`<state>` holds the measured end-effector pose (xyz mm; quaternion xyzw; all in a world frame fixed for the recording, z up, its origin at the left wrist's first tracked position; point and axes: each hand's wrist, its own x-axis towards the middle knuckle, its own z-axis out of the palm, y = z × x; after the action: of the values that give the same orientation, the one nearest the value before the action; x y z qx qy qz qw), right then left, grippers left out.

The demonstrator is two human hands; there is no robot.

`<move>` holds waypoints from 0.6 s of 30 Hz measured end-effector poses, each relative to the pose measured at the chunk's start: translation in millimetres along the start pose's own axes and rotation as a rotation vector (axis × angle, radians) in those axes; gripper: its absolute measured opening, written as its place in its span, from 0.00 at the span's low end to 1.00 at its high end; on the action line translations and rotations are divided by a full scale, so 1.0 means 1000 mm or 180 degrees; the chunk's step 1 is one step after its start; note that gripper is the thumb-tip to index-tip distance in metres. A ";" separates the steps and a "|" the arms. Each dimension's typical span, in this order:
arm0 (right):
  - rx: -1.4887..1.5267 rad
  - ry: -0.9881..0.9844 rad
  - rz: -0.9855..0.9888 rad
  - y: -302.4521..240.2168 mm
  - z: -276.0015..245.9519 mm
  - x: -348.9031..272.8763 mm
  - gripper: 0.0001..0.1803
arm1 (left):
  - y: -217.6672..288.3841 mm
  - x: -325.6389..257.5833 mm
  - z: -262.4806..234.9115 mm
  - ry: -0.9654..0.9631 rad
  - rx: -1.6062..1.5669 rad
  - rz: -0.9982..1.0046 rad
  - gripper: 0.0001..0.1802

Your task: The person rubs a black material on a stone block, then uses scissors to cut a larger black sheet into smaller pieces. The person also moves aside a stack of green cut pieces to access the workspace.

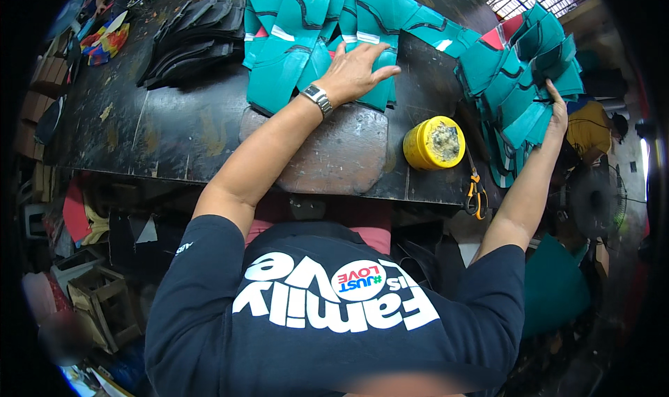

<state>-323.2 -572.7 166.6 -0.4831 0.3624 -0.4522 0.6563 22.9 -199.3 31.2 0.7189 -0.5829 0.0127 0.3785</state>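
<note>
Dark sleeves reach out: left hand (357, 73) lies flat, pinning teal pieces (306, 41); right hand (557, 115) spreads open, steadying the side stack (519, 83) upright

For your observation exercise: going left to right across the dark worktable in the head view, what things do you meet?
Stack of black pieces → left hand flat on teal pieces → yellow tub → orange-handled scissors → right hand on a second teal stack.

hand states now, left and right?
Left hand: open, flat on the middle teal pieces.
Right hand: open, touching the right teal stack, no grip.
</note>
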 end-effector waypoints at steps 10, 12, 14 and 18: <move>-0.0275 -0.0515 -0.0723 -0.032 0.095 -0.114 0.23 | 0.048 0.029 0.013 -0.1250 -0.4599 -0.1978 0.57; -0.0170 0.0012 -0.0315 -0.034 0.109 -0.129 0.24 | 0.059 0.040 0.031 -0.1180 -0.5014 -0.2192 0.58; -0.0541 0.0089 -0.0478 -0.031 0.105 -0.142 0.23 | 0.067 0.053 0.050 -0.1082 -0.5555 -0.2255 0.58; -0.0974 -0.0005 -0.1116 -0.019 0.069 -0.158 0.22 | 0.082 0.084 0.085 -0.0471 -0.5978 -0.1907 0.37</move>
<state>-316.7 -405.0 209.7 -0.6329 0.3367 -0.4987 0.4872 -55.2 -319.0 52.6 0.2434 -0.1724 -0.5962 0.7454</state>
